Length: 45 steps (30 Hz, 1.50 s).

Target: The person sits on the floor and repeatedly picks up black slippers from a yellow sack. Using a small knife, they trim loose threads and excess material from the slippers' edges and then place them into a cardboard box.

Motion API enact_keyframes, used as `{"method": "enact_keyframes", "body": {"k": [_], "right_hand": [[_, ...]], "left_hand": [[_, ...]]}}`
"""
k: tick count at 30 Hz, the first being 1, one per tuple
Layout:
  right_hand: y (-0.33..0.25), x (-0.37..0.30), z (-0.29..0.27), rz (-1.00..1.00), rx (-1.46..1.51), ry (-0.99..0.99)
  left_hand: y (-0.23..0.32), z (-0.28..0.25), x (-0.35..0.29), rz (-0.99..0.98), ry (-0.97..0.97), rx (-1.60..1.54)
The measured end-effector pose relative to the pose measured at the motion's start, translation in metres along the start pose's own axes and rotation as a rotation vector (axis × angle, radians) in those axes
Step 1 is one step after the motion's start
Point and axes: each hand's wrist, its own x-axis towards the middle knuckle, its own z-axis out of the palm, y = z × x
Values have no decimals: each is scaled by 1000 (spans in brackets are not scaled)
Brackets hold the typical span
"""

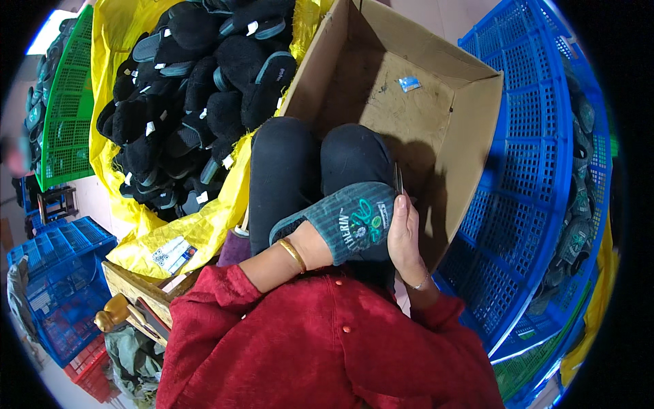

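Note:
A teal ribbed slipper (330, 213) with white and green embroidery on its upper lies over my lap. My left hand (310, 244) reaches into its opening, so the fingers are hidden inside and the slipper sits around them. Against the slipper's right edge is my right hand (405, 235), its fingers closed around a thin, pointed metal tool (398, 178) that looks like small snips or tweezers. The tool's tips point up, away from me, beside my knee. How the fingers grip its lower end is hidden.
Black fuzzy slippers (204, 102) fill a yellow sack (105, 68) at the far left. An open cardboard box (470, 112) with a small blue packet (409, 84) stands beyond my knees. Blue crates (504, 225) rise at right; a wooden drawer (136, 279) is at left.

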Motion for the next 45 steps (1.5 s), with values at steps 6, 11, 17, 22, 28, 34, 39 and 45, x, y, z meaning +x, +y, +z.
{"method": "enact_keyframes", "body": {"k": [6,11,17,22,28,34,39,45], "right_hand": [[8,-1,5,36,50,29],[4,-6,3,29,34,-29],[-1,-4,-1,-55,-62,-61],[-4,0,-5,-62,-97,-94],[-1,5,-3,-96,-101,-63],[-2,-3,5,-16,-98,-54],[1,-7,8,-75,-147,-47],[-1,-8,13,-25,-121,-46]], "left_hand": [[8,3,-3,-186,-56,-213],[4,-3,-20,-85,-109,-72],[1,6,-19,-61,-69,89],[-4,8,-11,-143,-78,-186],[5,17,-7,-152,-2,-88],[8,-6,-29,-22,-99,197],[8,9,-44,-146,-73,207],[4,-2,-46,-111,-102,213]]}}
